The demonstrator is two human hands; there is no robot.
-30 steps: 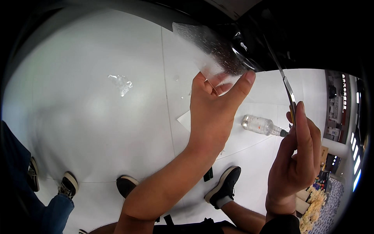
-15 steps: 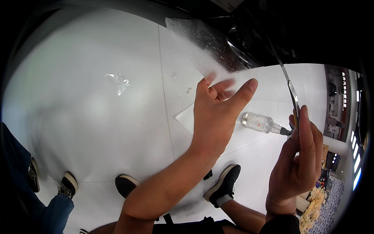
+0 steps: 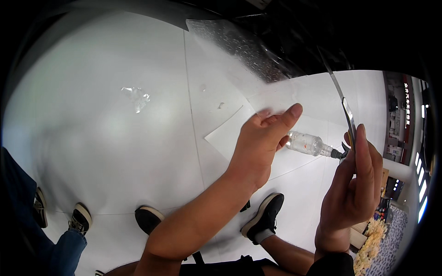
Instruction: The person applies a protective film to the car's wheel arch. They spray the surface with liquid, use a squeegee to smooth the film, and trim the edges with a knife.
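Note:
My left hand [image 3: 260,145] pinches the lower corner of a clear, droplet-speckled film [image 3: 239,46] between thumb and fingers. The film stretches up and left toward a dark glossy body [image 3: 299,37] at the top of the view. My right hand [image 3: 352,191] is raised at the right and grips a thin, flat metal strip [image 3: 344,103] that runs upward to the dark body. The two hands are apart, with the right one lower.
A clear spray bottle [image 3: 307,143] lies on the white floor between my hands, on a white sheet [image 3: 228,134]. A crumpled scrap of clear plastic [image 3: 136,96] lies to the left. My shoes [image 3: 264,221] are below. Another person's jeans and shoe [image 3: 76,225] are at lower left.
My left hand has come down and to the right, drawing the film out longer from the dark body. My right hand holds the strip in nearly the same place.

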